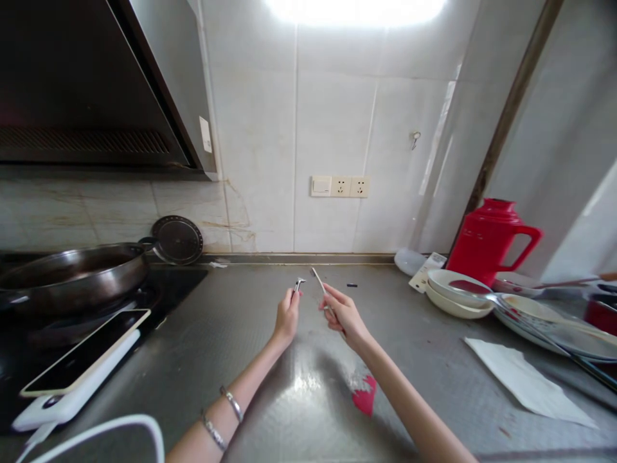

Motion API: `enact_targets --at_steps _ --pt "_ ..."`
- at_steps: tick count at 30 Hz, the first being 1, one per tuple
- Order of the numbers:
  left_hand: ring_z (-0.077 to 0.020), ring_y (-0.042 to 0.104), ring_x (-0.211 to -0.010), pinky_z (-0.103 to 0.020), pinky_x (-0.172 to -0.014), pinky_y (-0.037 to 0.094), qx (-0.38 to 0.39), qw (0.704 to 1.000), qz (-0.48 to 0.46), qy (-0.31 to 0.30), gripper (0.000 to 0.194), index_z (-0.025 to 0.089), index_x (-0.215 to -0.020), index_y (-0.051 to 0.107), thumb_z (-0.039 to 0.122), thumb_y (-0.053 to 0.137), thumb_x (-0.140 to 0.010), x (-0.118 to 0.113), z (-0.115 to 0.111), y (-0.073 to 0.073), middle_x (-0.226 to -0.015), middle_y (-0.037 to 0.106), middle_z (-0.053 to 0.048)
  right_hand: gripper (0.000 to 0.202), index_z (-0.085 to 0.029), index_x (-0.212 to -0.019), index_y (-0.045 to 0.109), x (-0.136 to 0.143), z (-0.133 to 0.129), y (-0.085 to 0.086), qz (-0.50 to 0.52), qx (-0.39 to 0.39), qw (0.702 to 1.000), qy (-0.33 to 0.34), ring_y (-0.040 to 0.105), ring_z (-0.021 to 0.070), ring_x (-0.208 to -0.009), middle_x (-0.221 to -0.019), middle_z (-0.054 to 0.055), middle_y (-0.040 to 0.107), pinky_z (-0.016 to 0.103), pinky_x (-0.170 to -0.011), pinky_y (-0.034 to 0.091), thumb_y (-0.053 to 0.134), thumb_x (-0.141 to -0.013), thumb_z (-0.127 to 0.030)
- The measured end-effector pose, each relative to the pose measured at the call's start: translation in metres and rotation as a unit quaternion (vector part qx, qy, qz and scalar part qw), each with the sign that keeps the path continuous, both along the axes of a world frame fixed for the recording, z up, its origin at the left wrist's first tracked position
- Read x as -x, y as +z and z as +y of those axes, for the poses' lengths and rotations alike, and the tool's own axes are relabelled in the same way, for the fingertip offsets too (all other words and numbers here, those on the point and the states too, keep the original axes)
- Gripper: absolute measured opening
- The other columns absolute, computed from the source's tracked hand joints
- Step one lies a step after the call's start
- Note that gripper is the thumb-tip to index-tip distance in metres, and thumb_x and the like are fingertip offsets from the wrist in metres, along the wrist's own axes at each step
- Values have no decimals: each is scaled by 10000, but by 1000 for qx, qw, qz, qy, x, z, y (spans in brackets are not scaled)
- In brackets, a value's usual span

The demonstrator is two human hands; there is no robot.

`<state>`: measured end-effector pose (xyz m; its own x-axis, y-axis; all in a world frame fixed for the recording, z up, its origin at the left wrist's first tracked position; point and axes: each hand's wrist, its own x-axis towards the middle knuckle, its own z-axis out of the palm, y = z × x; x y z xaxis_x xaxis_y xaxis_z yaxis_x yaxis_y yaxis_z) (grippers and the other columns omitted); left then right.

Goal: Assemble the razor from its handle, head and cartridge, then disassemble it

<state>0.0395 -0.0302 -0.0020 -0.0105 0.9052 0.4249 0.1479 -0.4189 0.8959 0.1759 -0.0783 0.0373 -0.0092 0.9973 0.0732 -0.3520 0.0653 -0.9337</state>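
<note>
My left hand (288, 315) is closed round a small slim tool (299, 281) with a shiny silver T-shaped head pointing up; the fingers hide most of its handle, and its kind is not clear. To its right, my right hand (346, 315) pinches a thin pale stick (317, 279), tilted up and to the left. The stick's tip is apart from the silver head. Both hands are above the grey metal countertop (270, 411). Beyond the right hand lies a small black strip (352, 285).
Left are a pan (81, 273) on the black hob, and a phone (87, 354) over a white device with a cable (120, 421). Right are a red thermos (486, 241), stacked bowls (456, 307) and a white paper sheet (527, 382). A red scrap (365, 397) lies near my right forearm.
</note>
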Motion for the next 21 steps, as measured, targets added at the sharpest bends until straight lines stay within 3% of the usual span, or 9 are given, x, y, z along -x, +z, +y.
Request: enact_targets --at_steps 7,14,21 --pt "-105 421 -565 -206 -561 327 -40 999 -10 -10 266 188 -732 468 392 354 -859 0 -3 2 -603 435 31 587 -219 -1242 478 23 -38 -7 28 47 998 14 212 2 -350 -579 -68 456 128 -326 93 626 -691 -356" --pt "-106 418 -542 -206 -531 310 -37 999 9 -15 240 191 -757 488 388 379 -842 -3 -10 3 -594 456 39 607 -220 -1240 478 24 -31 2 63 43 997 -23 223 7 -360 -562 -76 430 129 -331 96 645 -669 -341" --pt "-130 491 -627 -217 -585 353 -47 999 -14 8 229 194 -777 500 382 382 -835 -3 -12 8 -691 543 3 659 -236 -1267 452 40 -51 -2 88 57 994 -16 217 6 -363 -567 -80 420 136 -338 87 658 -660 -389"
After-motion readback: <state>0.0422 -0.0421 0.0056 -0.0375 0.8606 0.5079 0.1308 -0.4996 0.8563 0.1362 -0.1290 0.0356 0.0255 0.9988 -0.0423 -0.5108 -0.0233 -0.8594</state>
